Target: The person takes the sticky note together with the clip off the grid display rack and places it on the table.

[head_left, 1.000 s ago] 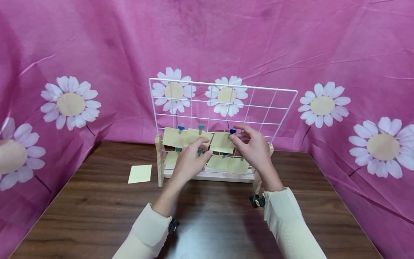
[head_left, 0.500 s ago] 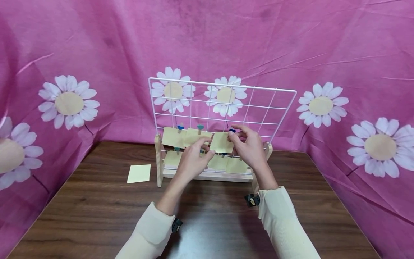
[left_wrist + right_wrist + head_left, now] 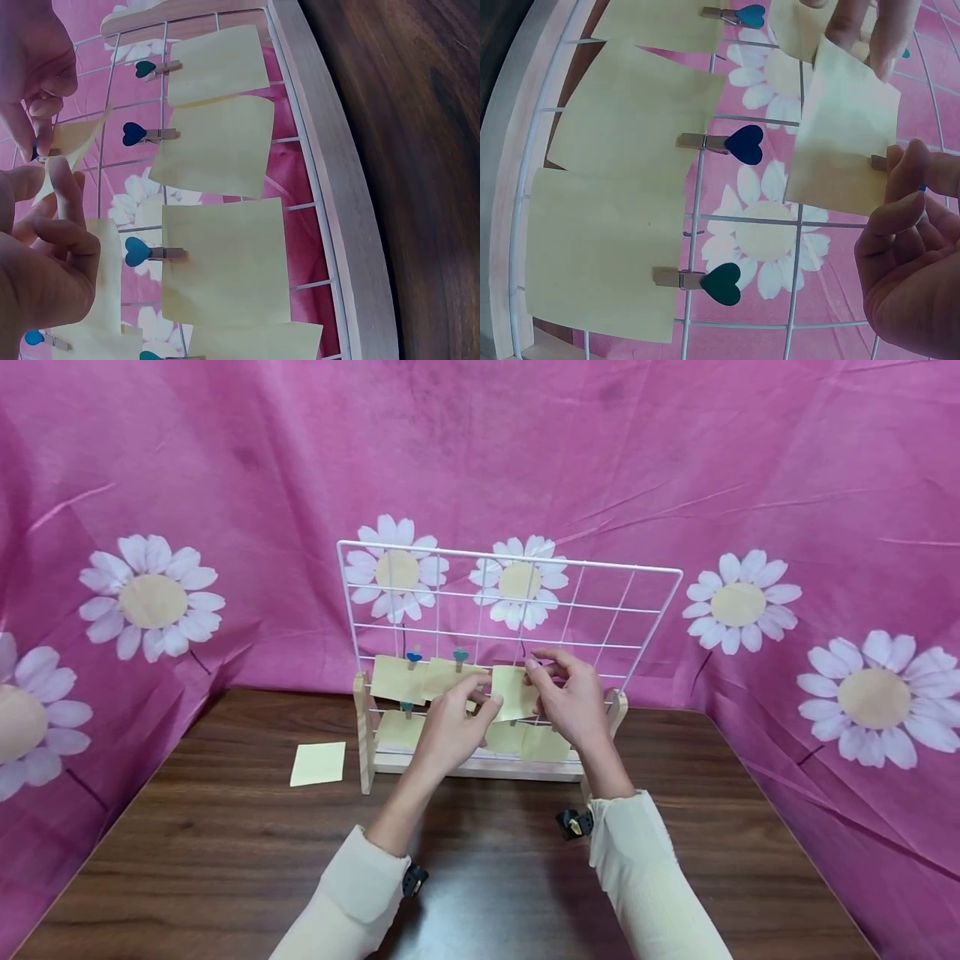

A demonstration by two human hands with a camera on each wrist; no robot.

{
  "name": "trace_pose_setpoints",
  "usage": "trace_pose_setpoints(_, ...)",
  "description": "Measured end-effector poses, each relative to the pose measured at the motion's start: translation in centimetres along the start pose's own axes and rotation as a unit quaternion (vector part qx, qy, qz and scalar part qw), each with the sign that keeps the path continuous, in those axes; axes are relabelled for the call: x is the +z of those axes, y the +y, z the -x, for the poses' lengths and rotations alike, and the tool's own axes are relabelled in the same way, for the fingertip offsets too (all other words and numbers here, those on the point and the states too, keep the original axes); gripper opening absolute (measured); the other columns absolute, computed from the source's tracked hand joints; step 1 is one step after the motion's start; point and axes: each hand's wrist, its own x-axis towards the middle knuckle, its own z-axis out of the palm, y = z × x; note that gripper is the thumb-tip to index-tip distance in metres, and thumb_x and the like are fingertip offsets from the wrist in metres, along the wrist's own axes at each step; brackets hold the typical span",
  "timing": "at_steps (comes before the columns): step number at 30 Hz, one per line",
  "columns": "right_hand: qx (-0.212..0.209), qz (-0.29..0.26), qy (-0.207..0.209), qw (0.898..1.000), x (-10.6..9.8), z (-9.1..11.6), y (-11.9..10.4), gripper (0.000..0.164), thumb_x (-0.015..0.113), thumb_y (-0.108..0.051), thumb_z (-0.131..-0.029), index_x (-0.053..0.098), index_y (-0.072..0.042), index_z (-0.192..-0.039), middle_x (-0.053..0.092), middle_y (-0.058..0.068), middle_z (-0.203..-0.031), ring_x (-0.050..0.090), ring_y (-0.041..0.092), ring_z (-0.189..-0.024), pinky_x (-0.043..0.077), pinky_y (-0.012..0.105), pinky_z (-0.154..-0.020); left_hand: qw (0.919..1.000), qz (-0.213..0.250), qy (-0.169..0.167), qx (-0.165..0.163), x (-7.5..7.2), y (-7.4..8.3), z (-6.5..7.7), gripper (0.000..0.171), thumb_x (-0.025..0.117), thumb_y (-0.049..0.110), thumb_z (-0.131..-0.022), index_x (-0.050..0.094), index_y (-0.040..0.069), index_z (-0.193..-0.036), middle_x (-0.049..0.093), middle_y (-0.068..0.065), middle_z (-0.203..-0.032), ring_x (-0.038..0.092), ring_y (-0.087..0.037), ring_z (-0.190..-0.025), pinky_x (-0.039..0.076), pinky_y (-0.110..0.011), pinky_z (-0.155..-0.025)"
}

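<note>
In the head view a yellow paper note [image 3: 512, 692] hangs against the white wire grid [image 3: 510, 560]. My left hand [image 3: 456, 718] pinches the note's left edge between thumb and finger, and the paper bends there in the left wrist view. On the other side, my right hand [image 3: 576, 700] pinches a small wooden clothespin [image 3: 879, 162] at the note's edge. Its blue heart is mostly hidden by the fingertips. Other notes are clipped to the grid with heart clothespins, such as a dark blue one [image 3: 742, 145] and a green one [image 3: 721, 283].
A wooden stand [image 3: 364, 735] holds the grid upright on the brown table [image 3: 225, 860]. One loose yellow note [image 3: 318, 763] lies on the table left of the stand. A pink cloth with daisies [image 3: 285, 485] hangs close behind.
The note between my hands has turned and looks narrower. My right fingers have closed over the blue heart, which showed clearly before. My left hand keeps its place by the note's left edge.
</note>
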Motion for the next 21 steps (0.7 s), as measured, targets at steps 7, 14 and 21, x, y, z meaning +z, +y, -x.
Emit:
trace_pose_setpoints(7, -0.002, -0.012, 0.009, 1.0, 0.34, -0.04, 0.02, 0.026, 0.064, -0.014, -0.1, 0.068, 0.005, -0.119, 0.071, 0.021, -0.084, 0.054, 0.009, -0.045, 0.047, 0.023, -0.043, 0.9995, -0.01, 0.027, 0.014, 0.02, 0.04, -0.25, 0.026, 0.061, 0.022, -0.1, 0.067, 0.011, -0.124, 0.07, -0.003, -0.091, 0.063, -0.015, -0.048, 0.052, -0.034, -0.058)
trace_pose_setpoints(14, -0.008, -0.027, 0.034, 0.999, 0.6, 0.05, 0.28, 0.021, 0.067, -0.011, -0.098, 0.071, 0.004, -0.111, 0.071, 0.02, -0.081, 0.052, 0.008, -0.043, 0.044, 0.021, -0.041, 0.9987, -0.025, 0.039, 0.019, 0.0, 0.18, -0.44, 0.02, 0.061, 0.019, -0.1, 0.071, 0.01, -0.116, 0.069, -0.002, -0.087, 0.061, -0.012, -0.047, 0.051, -0.034, -0.057)
trace_pose_setpoints(21, -0.01, -0.044, 0.063, 0.997, 0.88, 0.19, 0.53, 0.015, 0.07, -0.008, -0.096, 0.074, 0.003, -0.105, 0.071, 0.021, -0.078, 0.049, 0.005, -0.041, 0.041, 0.019, -0.039, 0.998, -0.04, 0.041, 0.025, -0.06, 0.16, -0.61, 0.017, 0.061, 0.017, -0.1, 0.072, 0.01, -0.111, 0.068, -0.001, -0.085, 0.061, -0.011, -0.047, 0.05, -0.033, -0.055)
